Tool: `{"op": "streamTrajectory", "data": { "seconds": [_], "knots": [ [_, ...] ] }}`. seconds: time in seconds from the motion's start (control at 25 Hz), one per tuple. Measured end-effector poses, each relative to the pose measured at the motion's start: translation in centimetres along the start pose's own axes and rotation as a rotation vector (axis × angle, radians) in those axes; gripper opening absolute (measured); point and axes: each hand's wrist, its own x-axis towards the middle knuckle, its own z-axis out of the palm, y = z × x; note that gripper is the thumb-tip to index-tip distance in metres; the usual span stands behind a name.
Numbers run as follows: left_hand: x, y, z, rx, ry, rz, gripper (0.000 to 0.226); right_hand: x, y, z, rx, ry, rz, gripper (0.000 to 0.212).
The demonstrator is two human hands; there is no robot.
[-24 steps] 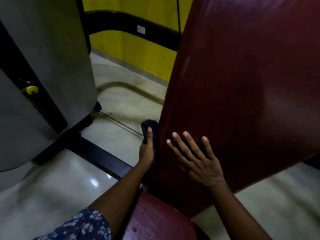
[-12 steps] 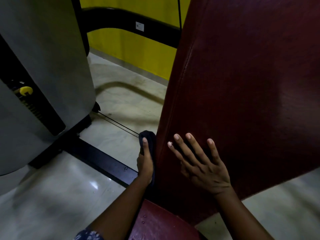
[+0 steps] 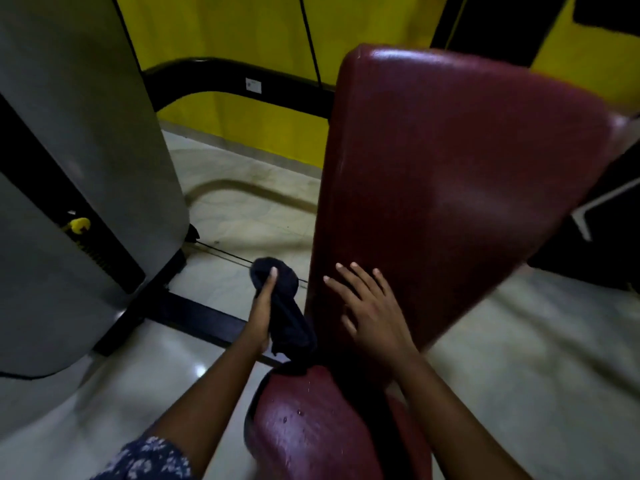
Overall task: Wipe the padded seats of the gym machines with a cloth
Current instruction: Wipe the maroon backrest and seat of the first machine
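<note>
fingers of left hand [image 3: 263,310] wrapped round the dark cloth [image 3: 291,320], just left of the backrest [image 3: 450,161] edge | fingers of right hand [image 3: 372,313] spread flat on the backrest's lower face | seat [image 3: 304,441] just below the backrest, droplets [image 3: 284,419] on it | imo brace with the flat hand, wipe that edge in long strokes

The scene is dim and murky. Soft glare streaks the top of the red backrest [image 3: 450,168] and spots the polished floor [image 3: 199,370] (wide-angle bending warps the edges). Motion blur softens the lower corners.
</note>
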Motion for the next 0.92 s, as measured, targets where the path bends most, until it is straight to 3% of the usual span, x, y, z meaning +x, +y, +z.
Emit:
{"op": "streamTrajectory", "data": {
  "seconds": [0.12, 0.32, 0.52, 0.68, 0.76, 0.92],
  "knots": [
    [-7.7, 4.9, -0.3, -0.033, -0.158, -0.047, 0.065, 0.5, -5.0, -5.8, 0.712, 0.016, 0.402, 0.035],
    [-19.6, 9.0, 0.7, -0.060, -0.354, -0.071, 0.061, -0.5, -11.0, -15.8, 1.042, 0.029, 0.634, 0.022],
    [-24.8, 7.7, 2.7, 0.199, -0.233, -0.083, 0.079, -3.3, -15.1, -19.5, 0.949, 0.008, 0.610, 0.030],
    [-26.7, 7.7, 3.4, 0.384, -0.285, -0.141, 0.085, -4.8, -14.6, -20.7, 1.117, -0.121, 0.687, 0.032],
    [-27.0, 7.5, 3.5, 0.486, -0.324, -0.114, 0.079, -5.4, -13.4, -21.2, 1.120, -0.216, 0.660, 0.028],
    [-27.9, 7.7, 2.4, 0.675, -0.408, -0.021, 0.043, -6.4, -9.2, -22.5, 1.041, -0.409, 0.476, 0.017]
  ]
}}
